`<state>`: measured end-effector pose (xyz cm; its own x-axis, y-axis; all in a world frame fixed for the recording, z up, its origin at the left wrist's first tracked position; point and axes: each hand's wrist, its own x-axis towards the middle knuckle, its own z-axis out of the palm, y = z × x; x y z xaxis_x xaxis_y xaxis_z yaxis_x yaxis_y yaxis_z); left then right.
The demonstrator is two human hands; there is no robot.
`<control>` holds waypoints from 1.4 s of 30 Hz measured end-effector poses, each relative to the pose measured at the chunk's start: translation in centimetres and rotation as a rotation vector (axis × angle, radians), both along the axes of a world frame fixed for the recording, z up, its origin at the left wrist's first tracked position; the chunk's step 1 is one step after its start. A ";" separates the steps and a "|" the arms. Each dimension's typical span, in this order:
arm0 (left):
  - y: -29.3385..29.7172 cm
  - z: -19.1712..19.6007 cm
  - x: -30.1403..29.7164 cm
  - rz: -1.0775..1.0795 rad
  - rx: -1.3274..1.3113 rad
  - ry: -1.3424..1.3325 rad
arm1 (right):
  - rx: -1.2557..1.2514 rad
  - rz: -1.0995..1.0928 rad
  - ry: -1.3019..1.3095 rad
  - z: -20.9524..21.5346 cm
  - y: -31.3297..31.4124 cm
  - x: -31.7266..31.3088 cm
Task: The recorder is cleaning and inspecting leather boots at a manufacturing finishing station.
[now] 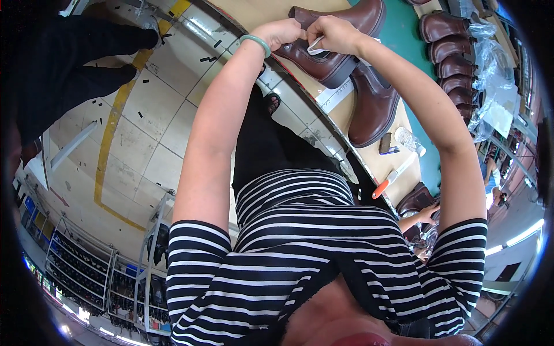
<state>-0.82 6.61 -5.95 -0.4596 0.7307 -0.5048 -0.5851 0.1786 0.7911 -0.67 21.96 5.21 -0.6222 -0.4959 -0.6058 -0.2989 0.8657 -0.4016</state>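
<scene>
Holding a brown ankle boot (pixel 323 57) at the near edge of the counter (pixel 369 161), I see my left hand (pixel 280 32) — a pale green bangle (pixel 257 43) on its wrist — gripping the boot's collar, fingers closed on the leather. My right hand (pixel 333 33) pinches a thin white strip (pixel 314 49) at the boot's opening, fingers narrow around it. A second brown boot (pixel 374 106) lies just beside it, with an orange-handled tool (pixel 392 177) farther along — and a row of brown boots (pixel 453 69) lines the far side
</scene>
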 end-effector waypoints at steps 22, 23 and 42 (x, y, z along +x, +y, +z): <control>-2.7 5.6 -2.8 0.050 0.090 0.111 | -1.140 -1.774 -0.439 4.6 19.9 24.7; -2.7 6.2 -3.5 0.061 0.079 0.132 | -1.318 -1.720 -0.427 2.3 20.1 26.4; -8.7 6.3 -6.4 0.322 -0.220 0.517 | -1.996 -1.631 -0.615 -2.5 10.4 17.4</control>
